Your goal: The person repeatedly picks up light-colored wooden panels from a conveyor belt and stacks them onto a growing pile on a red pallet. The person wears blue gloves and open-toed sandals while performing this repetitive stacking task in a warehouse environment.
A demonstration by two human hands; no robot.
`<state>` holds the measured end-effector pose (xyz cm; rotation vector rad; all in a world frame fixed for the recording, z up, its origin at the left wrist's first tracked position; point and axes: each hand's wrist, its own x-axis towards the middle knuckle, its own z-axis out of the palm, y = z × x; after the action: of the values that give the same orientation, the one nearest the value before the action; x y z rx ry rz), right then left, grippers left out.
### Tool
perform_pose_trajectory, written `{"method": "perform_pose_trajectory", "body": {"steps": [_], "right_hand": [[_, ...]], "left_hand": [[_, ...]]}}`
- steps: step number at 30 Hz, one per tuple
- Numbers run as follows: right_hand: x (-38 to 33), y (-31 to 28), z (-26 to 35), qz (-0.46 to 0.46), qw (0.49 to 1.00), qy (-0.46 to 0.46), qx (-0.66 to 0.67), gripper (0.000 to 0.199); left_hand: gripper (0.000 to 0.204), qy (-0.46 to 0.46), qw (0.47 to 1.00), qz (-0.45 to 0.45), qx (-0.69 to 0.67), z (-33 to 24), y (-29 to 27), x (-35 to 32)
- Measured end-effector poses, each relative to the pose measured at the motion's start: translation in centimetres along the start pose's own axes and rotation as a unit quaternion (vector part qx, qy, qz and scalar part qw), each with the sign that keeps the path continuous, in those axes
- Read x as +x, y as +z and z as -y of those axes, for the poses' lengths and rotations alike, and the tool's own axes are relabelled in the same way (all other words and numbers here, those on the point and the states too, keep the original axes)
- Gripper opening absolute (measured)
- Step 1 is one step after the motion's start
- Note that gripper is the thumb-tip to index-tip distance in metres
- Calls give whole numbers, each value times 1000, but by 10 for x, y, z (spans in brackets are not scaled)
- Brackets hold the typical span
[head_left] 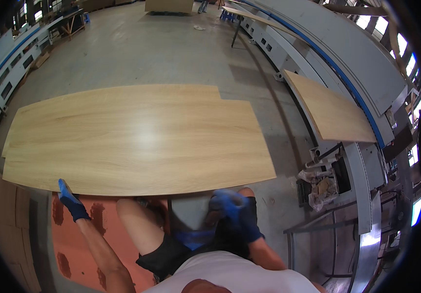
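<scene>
Right below the person, a big light-wood laminate panel [137, 139] lies flat w/ a second same-colour panel under it, offset, over an orange-red surface [73, 244]. Left hand [72, 202], in a blue glove, has fingertips on the panel's near edge; can't tell if it grips. Right hand [235, 207], also blue-gloved, is blurred just below that edge, approx. touching, grip unclear.
</scene>
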<state>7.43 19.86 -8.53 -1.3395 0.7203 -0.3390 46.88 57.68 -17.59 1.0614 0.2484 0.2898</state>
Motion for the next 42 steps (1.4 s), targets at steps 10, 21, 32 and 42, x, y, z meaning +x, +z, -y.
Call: {"method": "perform_pose_trajectory", "body": {"steps": [10, 21, 32, 42], "right_hand": [[117, -88, 34, -78, 807, -223, -541, 72], [163, -57, 39, -18, 816, -306, -490, 66], [148, -59, 32, -10, 764, -323, -559, 61], [147, -71, 13, -76, 774, -360, -515, 55]], "left_hand": [[64, -46, 960, -85, 265, 33, -21, 164], [52, 25, 953, -77, 292, 27, -21, 217], [74, 17, 799, -112, 590, -5, 42, 161], [64, 167, 768, 48, 616, 13, 56, 165]]}}
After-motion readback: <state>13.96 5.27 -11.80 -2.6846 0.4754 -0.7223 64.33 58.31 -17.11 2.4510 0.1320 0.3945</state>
